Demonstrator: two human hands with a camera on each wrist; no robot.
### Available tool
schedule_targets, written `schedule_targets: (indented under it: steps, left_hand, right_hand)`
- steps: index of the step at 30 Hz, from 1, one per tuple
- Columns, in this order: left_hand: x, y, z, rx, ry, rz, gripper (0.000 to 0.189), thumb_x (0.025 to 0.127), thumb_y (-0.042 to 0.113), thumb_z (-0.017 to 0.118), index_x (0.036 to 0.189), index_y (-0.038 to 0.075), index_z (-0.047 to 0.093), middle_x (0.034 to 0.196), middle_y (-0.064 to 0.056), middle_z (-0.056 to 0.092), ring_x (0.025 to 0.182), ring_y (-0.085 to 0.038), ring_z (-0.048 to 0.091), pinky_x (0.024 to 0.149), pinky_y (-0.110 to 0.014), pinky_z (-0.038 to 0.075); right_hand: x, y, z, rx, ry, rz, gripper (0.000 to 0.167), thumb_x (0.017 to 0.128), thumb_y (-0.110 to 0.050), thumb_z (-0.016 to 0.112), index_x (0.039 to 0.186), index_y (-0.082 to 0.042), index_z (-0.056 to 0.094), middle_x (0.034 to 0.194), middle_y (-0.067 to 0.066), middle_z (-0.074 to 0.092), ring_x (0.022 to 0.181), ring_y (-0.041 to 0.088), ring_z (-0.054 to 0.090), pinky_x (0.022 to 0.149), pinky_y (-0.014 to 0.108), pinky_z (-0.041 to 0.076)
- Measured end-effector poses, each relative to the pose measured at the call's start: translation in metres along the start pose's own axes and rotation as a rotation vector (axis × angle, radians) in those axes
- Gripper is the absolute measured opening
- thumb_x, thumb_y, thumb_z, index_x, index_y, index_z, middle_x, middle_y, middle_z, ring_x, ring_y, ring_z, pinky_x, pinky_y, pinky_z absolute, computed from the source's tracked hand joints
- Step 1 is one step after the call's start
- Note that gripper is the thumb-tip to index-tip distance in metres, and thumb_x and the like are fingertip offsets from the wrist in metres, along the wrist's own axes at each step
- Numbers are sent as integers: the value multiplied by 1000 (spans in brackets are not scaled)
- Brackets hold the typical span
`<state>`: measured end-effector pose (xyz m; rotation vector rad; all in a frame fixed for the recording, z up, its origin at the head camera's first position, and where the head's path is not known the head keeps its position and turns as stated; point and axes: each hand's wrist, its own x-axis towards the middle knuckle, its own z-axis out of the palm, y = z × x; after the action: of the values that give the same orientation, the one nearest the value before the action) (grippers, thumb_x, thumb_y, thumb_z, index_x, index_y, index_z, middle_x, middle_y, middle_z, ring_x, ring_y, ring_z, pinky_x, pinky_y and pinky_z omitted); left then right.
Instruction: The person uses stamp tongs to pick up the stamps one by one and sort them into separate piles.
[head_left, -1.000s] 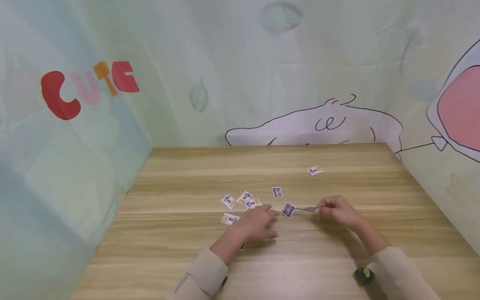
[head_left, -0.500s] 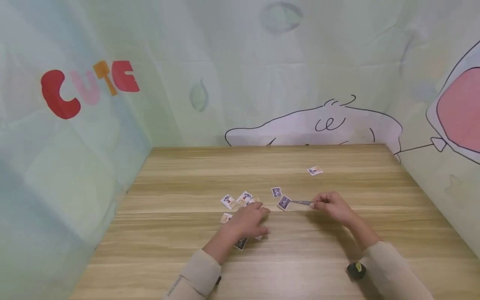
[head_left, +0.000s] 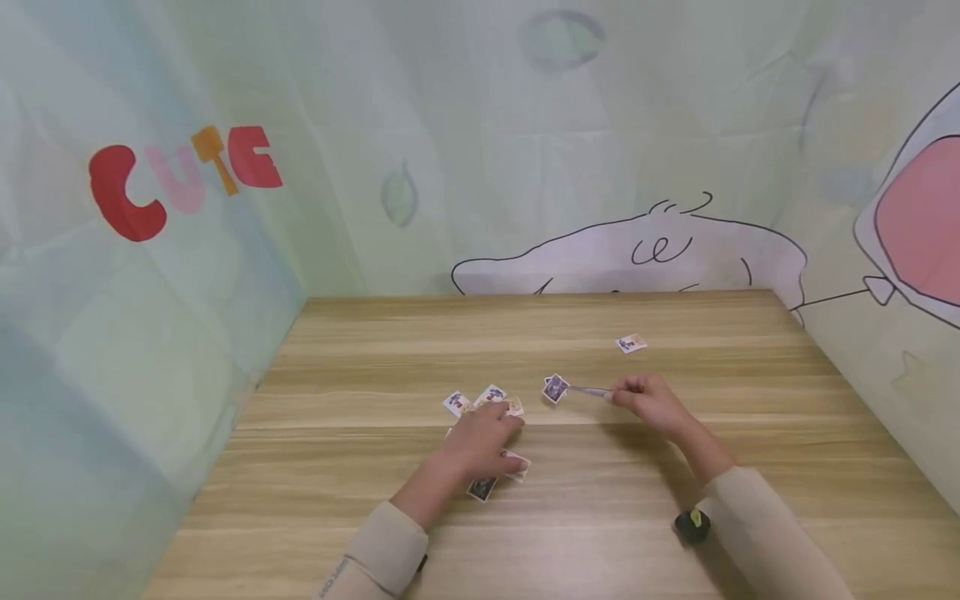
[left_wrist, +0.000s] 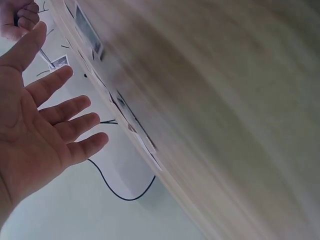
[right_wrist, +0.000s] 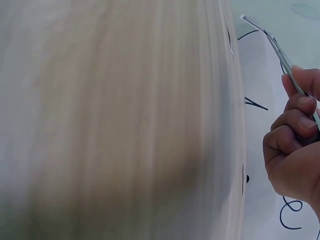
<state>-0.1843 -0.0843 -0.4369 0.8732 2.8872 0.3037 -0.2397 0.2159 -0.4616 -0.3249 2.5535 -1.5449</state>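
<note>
My right hand pinches a pair of slim metal tweezers, which point left in the head view. At their tips a small dark picture card with a white border is held, overlapping a second dark card in the head view. Fingers spread and holding nothing, my left hand hovers above the small cards at the middle of the table. Partly covered by it are several light picture cards behind, another light card by the thumb, and a dark card below the palm.
One light card lies alone farther back on the wooden table. A black device with a yellow-green spot is at the right sleeve. Printed cloth hangs along the table's back and sides.
My right hand has moved the tweezers and dark card left and away from me, over the other dark card. My left hand has drawn back left, uncovering the dark card near its wrist.
</note>
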Motion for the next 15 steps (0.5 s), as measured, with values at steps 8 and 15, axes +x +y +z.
schedule_targets:
  steps: [8,15]
  left_hand:
    - [2,-9,-1,-27,-23,-50,68,77,48,69,131,8,52,137,-19,41,126,-35,36,100,-54,32]
    - [4,-9,-1,-81,-96,-114,71,76,48,71,130,7,51,136,-21,41,126,-36,36,101,-53,30]
  right_hand:
    - [8,-4,10,10,52,11,17,86,-10,62,93,6,64,70,7,53,66,19,44,57,27,39]
    - [10,-6,16,38,43,2,16,85,-9,62,91,6,64,70,8,53,64,18,44,56,26,40]
